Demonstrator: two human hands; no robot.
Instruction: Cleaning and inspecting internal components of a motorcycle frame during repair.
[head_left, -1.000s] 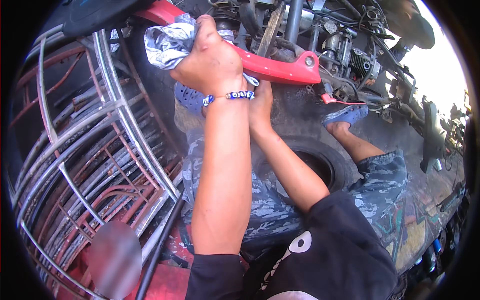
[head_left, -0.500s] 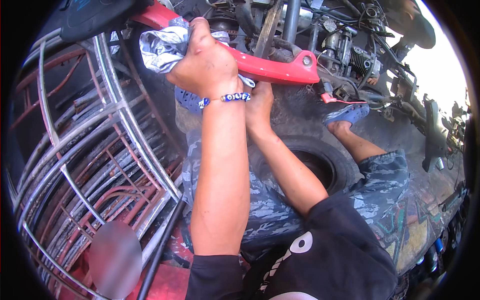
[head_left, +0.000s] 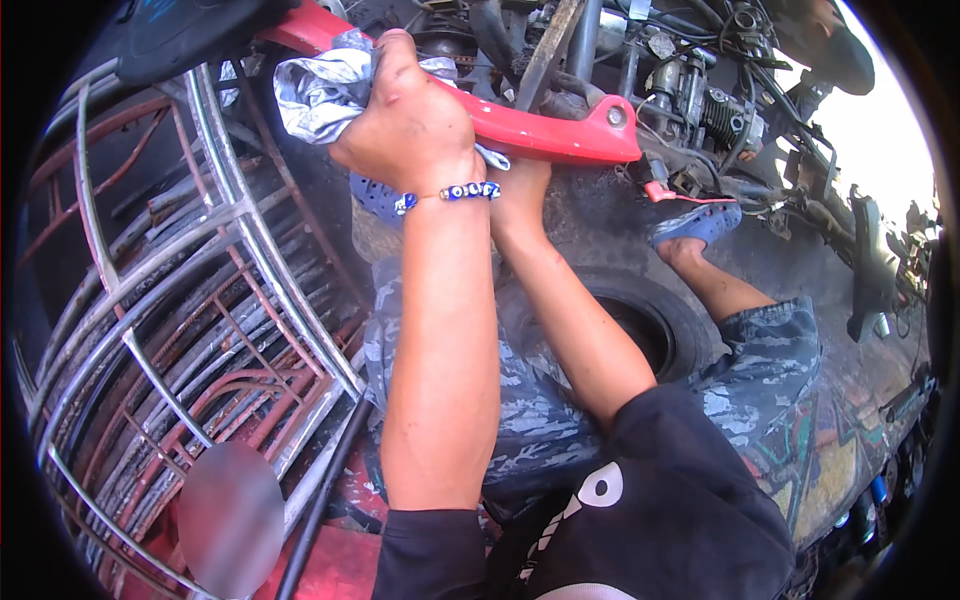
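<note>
A curved red arm (head_left: 545,142) of painted metal or plastic runs across the top, with a round bolt or bushing at its right end. A crumpled grey-and-white rag (head_left: 318,98) is bunched against it. My left hand (head_left: 408,125), with a blue-and-white beaded bracelet at the wrist, closes round the rag and presses it on the red arm. Under the arm sits my right hand (head_left: 522,192). Its fingers are hidden behind the red arm and my left wrist; a scrap of the cloth shows just above it.
Metal frames and bars (head_left: 240,215) fill the left side. A black part (head_left: 190,35) sits at upper left, engine parts (head_left: 700,110) at upper right. A tire (head_left: 655,320) lies between my legs. Beyond the engine parts is another person (head_left: 840,55).
Both hands stay at the red arm, the left still on the rag. My right hand has shifted very slightly; otherwise the view has moved only a little.
</note>
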